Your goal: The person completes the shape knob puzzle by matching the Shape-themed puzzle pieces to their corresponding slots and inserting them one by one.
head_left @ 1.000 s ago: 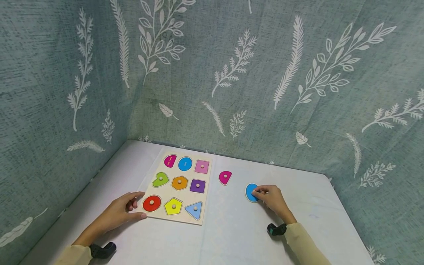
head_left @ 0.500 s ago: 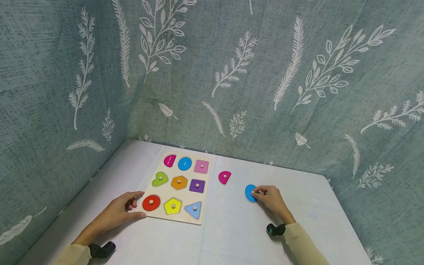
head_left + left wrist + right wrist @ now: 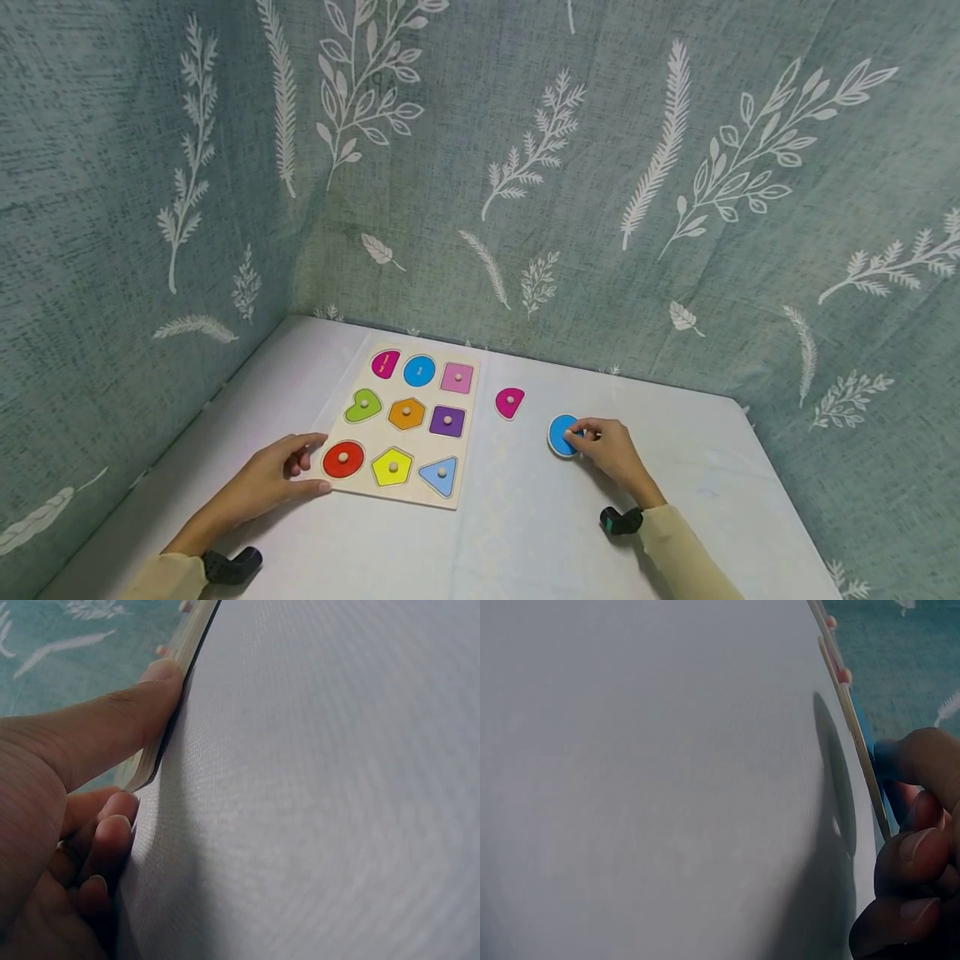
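Note:
My right hand pinches the small knob of a round blue puzzle piece. In the right wrist view the blue piece stands apart from its shadow, lifted off the cloth. A wooden shape puzzle board lies to the left. At its near left corner, my left hand touches the edges with extended thumb and forefinger. The left wrist view shows the thumb against the board's edge. Two recesses without knobs show on the board, a blue one and a magenta half-circle.
A loose magenta half-circle piece lies between the board and my right hand. Several knobbed shapes sit in the board, among them a red circle and a purple square. Patterned cloth hangs behind the white table.
My right hand has moved slightly left with the blue piece, which has come up off the table. The left hand and the board stay where they were.

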`<action>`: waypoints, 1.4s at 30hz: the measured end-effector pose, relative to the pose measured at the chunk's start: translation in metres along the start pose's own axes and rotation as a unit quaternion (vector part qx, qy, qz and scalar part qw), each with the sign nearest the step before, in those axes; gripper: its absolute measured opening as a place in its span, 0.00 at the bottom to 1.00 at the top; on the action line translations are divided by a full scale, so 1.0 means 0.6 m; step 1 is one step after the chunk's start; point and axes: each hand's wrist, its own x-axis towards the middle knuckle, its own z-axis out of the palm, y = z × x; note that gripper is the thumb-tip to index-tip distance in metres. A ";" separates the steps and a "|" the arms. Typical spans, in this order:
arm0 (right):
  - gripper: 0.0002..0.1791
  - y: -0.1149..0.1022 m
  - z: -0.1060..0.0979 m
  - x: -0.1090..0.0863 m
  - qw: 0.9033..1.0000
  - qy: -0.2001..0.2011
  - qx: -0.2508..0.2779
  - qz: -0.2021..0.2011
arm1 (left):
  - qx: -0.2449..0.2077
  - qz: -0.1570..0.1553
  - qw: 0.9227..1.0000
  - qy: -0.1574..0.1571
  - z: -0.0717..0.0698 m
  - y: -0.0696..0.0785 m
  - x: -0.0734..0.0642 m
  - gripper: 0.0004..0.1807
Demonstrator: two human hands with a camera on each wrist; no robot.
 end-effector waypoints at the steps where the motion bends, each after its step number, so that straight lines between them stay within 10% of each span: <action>1: 0.08 -0.002 0.001 0.001 1.000 -0.001 0.001 -0.002 | 0.001 0.000 1.000 0.000 -0.001 0.001 0.000 0.50; 42: 0.09 -0.068 0.081 0.036 0.998 -0.018 0.037 -0.037 | 0.005 -0.004 1.000 0.006 0.000 0.001 -0.002 0.50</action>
